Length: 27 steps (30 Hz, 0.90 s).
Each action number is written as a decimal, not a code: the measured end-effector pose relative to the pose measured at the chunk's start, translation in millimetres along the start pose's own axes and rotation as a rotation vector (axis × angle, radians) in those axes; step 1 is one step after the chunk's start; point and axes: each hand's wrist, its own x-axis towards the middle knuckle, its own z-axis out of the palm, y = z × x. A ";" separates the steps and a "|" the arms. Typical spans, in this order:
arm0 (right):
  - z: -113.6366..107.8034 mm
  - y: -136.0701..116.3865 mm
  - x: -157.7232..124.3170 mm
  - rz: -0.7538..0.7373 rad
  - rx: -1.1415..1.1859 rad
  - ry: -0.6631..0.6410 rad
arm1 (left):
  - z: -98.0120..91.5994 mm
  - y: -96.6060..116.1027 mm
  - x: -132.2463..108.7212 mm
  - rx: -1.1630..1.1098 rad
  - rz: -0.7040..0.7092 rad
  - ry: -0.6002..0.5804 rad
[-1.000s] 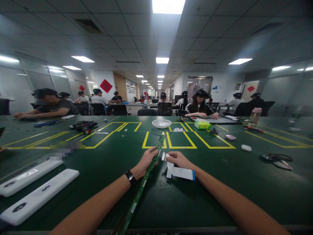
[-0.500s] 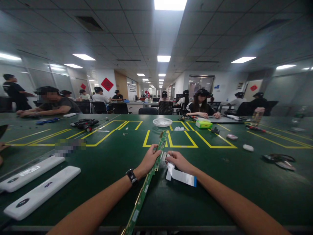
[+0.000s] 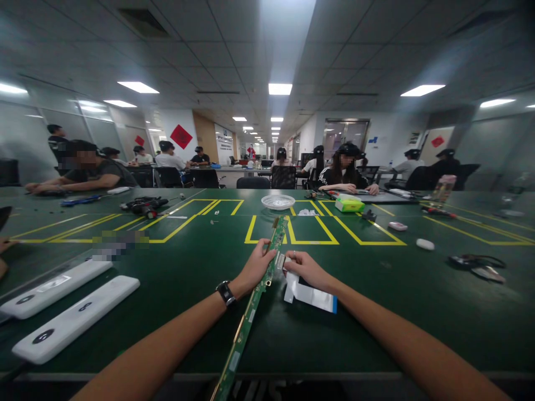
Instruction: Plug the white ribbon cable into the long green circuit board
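- Left hand (image 3: pixel 256 266) grips the circuit board (image 3: pixel 249 318) toward its far end, thumb over the near face, fingers wrapped behind the other edge.
- Right hand (image 3: pixel 307 269) pinches the white ribbon cable (image 3: pixel 313 295) close behind its pale connector end (image 3: pixel 281 261), at the board's right-hand edge.
- Step in hand, as judged: close work where connector end and board meet. Best done with the left grip firm right beside that spot, so the long strip does not twist.
- Advisable: keep the connector end square to the board, and put any force through its stiff part rather than through the soft ribbon. A skewed push or pull could crease the cable or strain the contacts.
- Advisable also: let the loose tail hang slack, clear of the right wrist.
- Fingers crowd the joint and detail is small; cannot tell whether the connector end is seated in the board or merely beside it.
- Board position: held in front of the wearer over the green table (image 3: pixel 418 284), slanting from upper right to lower left, near end running out of frame past the table's edge.
- Board appearance: long, narrow, green; gold-toned strip (image 3: pixel 239 328) along the left edge, pale rectangular patches on the lower stretch, small components crowding the far end.
- Cable appearance: flat, white, folded at an angle, tail ending in a blue tip (image 3: pixel 335 304).
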 end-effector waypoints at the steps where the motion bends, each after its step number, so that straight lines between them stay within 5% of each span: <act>1: 0.3 -0.2 -0.3 -0.004 0.003 -0.003 | 0.2 0.4 -0.3 0.012 0.005 -0.004; 13: -0.1 -6.6 -4.6 -0.142 -0.054 -0.056 | 3.0 13.9 -7.2 -0.019 0.024 -0.105; 27: -2.8 -5.0 -3.7 -0.134 0.030 -0.062 | 4.2 16.5 -9.5 -0.112 0.066 -0.164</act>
